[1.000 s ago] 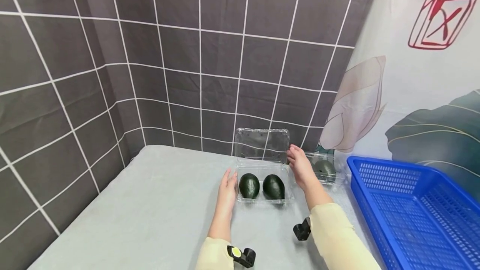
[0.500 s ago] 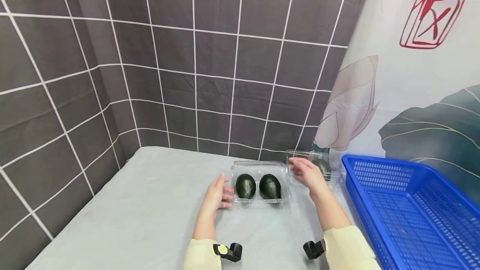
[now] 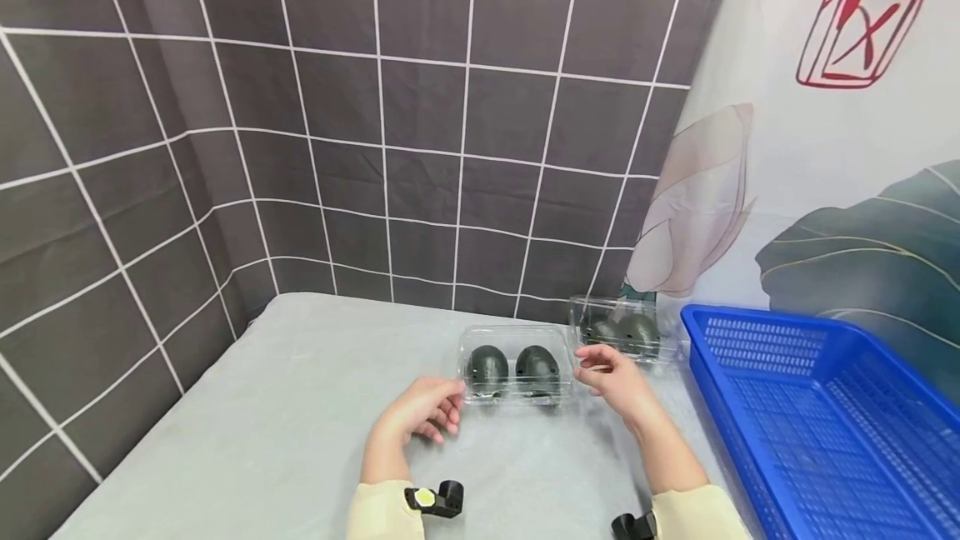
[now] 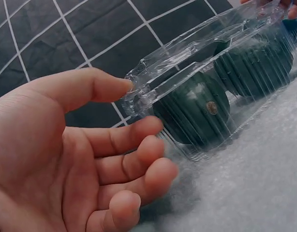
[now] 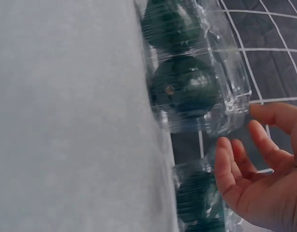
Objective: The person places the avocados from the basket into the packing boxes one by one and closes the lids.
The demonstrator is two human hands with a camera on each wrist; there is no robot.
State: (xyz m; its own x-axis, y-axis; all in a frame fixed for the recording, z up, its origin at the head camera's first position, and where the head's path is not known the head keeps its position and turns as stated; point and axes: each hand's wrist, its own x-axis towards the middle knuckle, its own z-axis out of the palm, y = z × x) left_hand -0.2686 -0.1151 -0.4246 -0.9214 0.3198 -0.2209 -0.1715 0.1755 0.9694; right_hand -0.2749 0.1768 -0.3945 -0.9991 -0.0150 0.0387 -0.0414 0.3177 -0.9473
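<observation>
A clear plastic clamshell box (image 3: pixel 512 332) sits on the cloth-covered table with its lid down over two dark green avocados (image 3: pixel 487 365). At its left front corner is my left hand (image 3: pixel 420 408); in the left wrist view the thumb tip meets the lid rim while the loosely bent fingers lie beside the ribbed wall. On the opposite side, my right hand (image 3: pixel 617 382) has its thumb (image 5: pixel 269 115) at the rim corner and its other fingers relaxed, with nothing between them. One avocado (image 4: pixel 199 108) shows a small brown stem scar through the plastic.
A second clear box (image 3: pixel 667 348) with two avocados stands behind my right hand. To the right is a blue perforated plastic basket (image 3: pixel 697 357). A dark grid-patterned curtain (image 3: pixel 420 190) hangs behind the grey-white table cover (image 3: pixel 300 407).
The clamshell's lid, upright a second ago, has swung down over the avocados. Both hands have come toward the box's front corners, the left palm turning inward.
</observation>
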